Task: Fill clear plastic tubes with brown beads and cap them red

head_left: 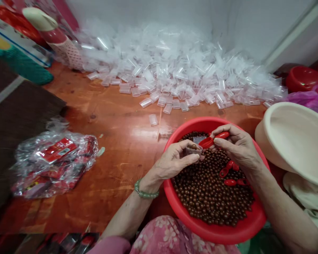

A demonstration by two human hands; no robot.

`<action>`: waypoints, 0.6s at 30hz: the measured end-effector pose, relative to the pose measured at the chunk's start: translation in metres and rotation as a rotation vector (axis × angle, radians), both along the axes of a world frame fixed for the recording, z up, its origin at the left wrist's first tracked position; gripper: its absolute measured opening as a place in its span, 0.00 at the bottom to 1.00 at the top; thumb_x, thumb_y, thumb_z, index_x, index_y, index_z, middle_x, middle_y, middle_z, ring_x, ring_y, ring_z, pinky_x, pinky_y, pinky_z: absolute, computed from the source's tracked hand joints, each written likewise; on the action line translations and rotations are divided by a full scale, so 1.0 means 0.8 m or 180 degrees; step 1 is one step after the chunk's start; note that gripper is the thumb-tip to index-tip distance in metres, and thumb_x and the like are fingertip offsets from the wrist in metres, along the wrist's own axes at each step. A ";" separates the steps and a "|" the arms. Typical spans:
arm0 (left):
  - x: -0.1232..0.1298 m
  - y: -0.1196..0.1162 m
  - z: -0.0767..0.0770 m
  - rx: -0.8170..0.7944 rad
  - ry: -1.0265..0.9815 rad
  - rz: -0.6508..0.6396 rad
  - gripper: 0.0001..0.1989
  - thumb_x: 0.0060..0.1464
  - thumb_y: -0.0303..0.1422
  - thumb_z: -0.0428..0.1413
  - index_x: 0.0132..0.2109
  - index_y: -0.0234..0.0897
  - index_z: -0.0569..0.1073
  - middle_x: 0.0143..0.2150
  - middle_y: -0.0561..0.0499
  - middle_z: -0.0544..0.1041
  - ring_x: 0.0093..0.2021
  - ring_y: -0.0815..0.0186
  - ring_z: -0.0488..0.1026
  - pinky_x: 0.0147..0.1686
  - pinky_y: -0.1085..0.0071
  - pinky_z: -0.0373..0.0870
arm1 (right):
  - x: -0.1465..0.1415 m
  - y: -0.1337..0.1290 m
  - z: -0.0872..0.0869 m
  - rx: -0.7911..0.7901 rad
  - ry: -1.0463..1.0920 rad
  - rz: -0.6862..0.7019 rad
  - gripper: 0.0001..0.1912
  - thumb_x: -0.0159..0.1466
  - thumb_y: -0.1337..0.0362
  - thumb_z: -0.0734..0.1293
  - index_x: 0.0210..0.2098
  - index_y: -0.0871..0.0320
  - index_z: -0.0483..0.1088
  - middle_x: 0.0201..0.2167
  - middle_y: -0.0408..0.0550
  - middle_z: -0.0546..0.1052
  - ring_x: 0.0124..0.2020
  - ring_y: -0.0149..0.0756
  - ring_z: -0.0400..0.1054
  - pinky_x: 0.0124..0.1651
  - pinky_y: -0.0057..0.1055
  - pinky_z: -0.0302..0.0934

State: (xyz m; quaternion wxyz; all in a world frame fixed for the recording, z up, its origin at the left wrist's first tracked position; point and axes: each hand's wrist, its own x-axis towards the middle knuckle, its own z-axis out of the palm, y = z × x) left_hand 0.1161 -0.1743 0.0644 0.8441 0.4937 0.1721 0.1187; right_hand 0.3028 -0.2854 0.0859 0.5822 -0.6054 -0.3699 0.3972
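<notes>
My left hand (172,160), with a green bead bracelet (145,193) on its wrist, is closed around a small clear plastic container (193,151). At least one brown bead shows at the container's mouth. Between the thumb and fingers of my right hand (237,146) is a red plastic cap (207,142), its hollow side close to the container. Both hands are above a red basin (172,192) filled with shiny brown beads (212,190). More red caps (230,182) lie on the beads at the right, and a clear piece lies behind my left fingertips.
A large heap of clear plastic containers (175,74) covers the table's back along the wall. At the left lies a clear bag of red packages (55,158), near a dark box (21,106). A cream basin (296,137) stands right of the red one. A thermos (60,42) stands back left.
</notes>
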 end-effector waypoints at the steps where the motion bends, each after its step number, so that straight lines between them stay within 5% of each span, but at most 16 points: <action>1: 0.000 0.000 -0.001 -0.0122 -0.0028 -0.0012 0.16 0.51 0.39 0.68 0.41 0.33 0.75 0.39 0.48 0.81 0.42 0.64 0.80 0.44 0.70 0.73 | 0.000 0.000 0.000 -0.0010 -0.0188 0.0017 0.13 0.59 0.58 0.75 0.39 0.56 0.73 0.31 0.42 0.78 0.27 0.28 0.73 0.34 0.25 0.71; 5: 0.001 0.003 -0.003 -0.0295 -0.0115 0.0090 0.19 0.50 0.40 0.68 0.42 0.34 0.73 0.41 0.45 0.83 0.44 0.61 0.81 0.46 0.68 0.74 | -0.001 -0.004 0.001 -0.0136 -0.1322 0.0290 0.10 0.65 0.59 0.70 0.44 0.55 0.73 0.33 0.43 0.79 0.29 0.29 0.73 0.34 0.25 0.69; 10: 0.001 0.002 -0.003 0.0181 0.0107 0.0168 0.14 0.52 0.36 0.66 0.42 0.34 0.74 0.38 0.49 0.81 0.39 0.67 0.78 0.44 0.71 0.69 | 0.003 -0.010 0.006 -0.0212 -0.2398 0.0829 0.18 0.70 0.63 0.63 0.58 0.55 0.68 0.52 0.51 0.79 0.50 0.39 0.76 0.53 0.35 0.70; 14: 0.001 0.002 -0.003 0.0500 0.0239 0.0082 0.09 0.55 0.33 0.62 0.42 0.34 0.73 0.38 0.50 0.79 0.38 0.68 0.75 0.43 0.71 0.68 | 0.006 -0.011 0.011 -0.0316 -0.2763 0.1081 0.17 0.71 0.62 0.61 0.59 0.55 0.66 0.53 0.53 0.78 0.48 0.40 0.77 0.50 0.35 0.72; 18: 0.003 0.006 -0.005 0.1066 0.0205 0.0107 0.08 0.57 0.32 0.60 0.43 0.34 0.75 0.40 0.49 0.79 0.40 0.67 0.75 0.45 0.69 0.69 | 0.011 -0.014 0.011 -0.0212 -0.2520 0.0931 0.12 0.70 0.61 0.63 0.51 0.55 0.70 0.43 0.49 0.81 0.40 0.37 0.78 0.43 0.30 0.72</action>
